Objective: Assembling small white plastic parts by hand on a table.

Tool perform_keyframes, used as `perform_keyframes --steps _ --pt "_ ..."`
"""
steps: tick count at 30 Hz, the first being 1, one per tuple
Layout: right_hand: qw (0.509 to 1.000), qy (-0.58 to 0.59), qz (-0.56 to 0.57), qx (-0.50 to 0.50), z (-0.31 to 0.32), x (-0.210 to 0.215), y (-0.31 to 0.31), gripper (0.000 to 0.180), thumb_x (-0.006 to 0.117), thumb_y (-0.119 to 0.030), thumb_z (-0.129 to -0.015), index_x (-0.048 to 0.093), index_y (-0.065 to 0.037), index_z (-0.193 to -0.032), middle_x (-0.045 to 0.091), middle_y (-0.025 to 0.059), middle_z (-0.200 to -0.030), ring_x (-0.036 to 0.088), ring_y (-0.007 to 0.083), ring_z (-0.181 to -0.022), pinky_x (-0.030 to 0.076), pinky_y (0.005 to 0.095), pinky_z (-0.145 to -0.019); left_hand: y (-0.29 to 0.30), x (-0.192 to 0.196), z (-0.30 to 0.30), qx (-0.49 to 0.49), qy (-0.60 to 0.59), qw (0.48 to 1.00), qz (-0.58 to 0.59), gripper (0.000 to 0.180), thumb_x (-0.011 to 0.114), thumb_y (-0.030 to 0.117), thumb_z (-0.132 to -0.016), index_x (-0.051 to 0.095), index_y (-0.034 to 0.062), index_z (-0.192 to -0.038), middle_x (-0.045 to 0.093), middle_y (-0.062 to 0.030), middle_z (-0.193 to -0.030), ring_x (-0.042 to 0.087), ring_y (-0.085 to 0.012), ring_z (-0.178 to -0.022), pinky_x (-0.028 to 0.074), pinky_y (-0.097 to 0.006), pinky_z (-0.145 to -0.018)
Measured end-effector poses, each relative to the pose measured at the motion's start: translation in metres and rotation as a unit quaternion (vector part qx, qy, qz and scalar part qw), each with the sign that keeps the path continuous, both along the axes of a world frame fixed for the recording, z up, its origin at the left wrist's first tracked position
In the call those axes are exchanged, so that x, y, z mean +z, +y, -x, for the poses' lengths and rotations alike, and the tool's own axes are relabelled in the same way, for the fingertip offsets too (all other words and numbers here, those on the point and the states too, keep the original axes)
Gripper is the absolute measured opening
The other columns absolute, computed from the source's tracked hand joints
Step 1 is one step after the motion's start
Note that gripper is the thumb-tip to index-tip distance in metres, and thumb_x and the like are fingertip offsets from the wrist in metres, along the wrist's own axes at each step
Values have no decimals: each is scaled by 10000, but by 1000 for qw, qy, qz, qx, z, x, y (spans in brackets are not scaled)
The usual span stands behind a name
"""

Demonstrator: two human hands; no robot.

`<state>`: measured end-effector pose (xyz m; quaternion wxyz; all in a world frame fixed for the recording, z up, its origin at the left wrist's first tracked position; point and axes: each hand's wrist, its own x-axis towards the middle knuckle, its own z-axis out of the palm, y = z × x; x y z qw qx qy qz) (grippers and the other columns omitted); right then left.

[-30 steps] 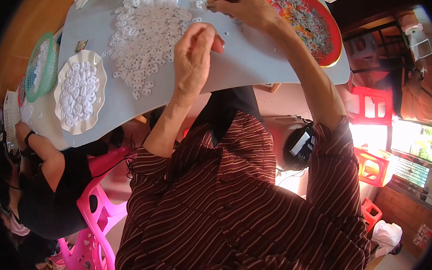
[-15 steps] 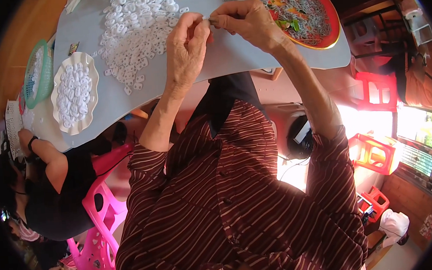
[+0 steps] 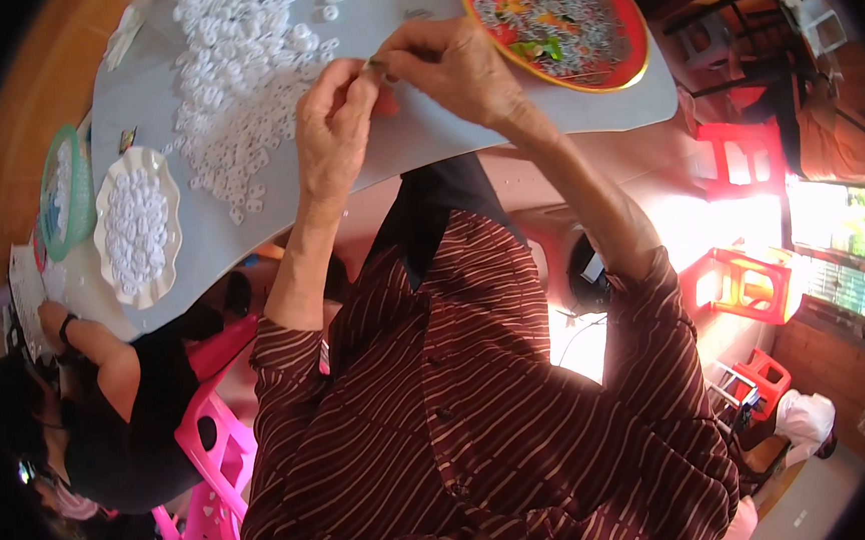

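1. The left hand (image 3: 334,126) and the right hand (image 3: 454,68) meet fingertip to fingertip above the grey worktop (image 3: 502,115), both pinched together on one tiny white piece (image 3: 375,65) held between them; it is too small to make out its shape.
2. The loose heap of white rings (image 3: 238,73) lies on the worktop just left of the left hand, reaching to the far edge.
3. A red round tray (image 3: 556,23) of mixed small parts sits far right, near the right hand.
4. A scalloped white dish (image 3: 137,225) of rings and a green basket (image 3: 64,190) stand at the left, by a second person (image 3: 112,413) in black.
5. Risk, as I judge it: the piece is held only at the fingertips above the near edge, so a slip could drop it off the worktop into the lap; a wrist sweeping left could scatter the heap.
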<state>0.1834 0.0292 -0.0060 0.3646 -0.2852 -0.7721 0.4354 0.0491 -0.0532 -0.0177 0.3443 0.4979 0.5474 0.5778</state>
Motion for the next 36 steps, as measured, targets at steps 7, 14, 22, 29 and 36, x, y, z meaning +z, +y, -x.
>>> perform_keyframes --steps 7,14,22,29,36 --pt "981 -84 -168 -38 -18 18 17 136 588 -124 -825 662 -13 -851 648 102 -686 642 168 -618 499 296 -583 2 1 -2 -9 -70 997 36 120 543 117 -861 601 29 -802 577 -2 -680 483 -50 -630 382 -210 -611" --pt "942 -35 -333 -30 -74 17 108 146 604 -118 -722 655 2 -788 613 196 -691 619 322 -643 491 384 -607 1 -2 -3 -33 -67 997 -2 108 553 108 -843 589 19 -792 536 -10 -637 495 -69 -634 399 -226 -641" --pt "930 -255 -233 -123 -56 34 101 124 575 -100 -731 620 15 -719 596 213 -686 603 356 -632 478 439 -593 -1 2 -6 -18 -27 999 17 120 552 113 -845 579 16 -780 548 -13 -638 507 -62 -619 397 -218 -602" --pt "933 -226 -279 -14 -19 56 61 141 566 -105 -737 616 20 -695 587 200 -651 586 353 -588 481 409 -587 -3 2 -4 -11 -8 999 30 147 547 143 -849 571 22 -770 562 -1 -658 504 -52 -611 396 -213 -587" --pt "834 -199 -508 75 -20 12 73 94 591 -122 -746 666 -69 -732 617 146 -679 623 297 -680 504 373 -647 -4 6 -5 -24 -23 999 31 154 549 153 -853 574 17 -785 565 4 -665 514 -53 -619 400 -203 -595"
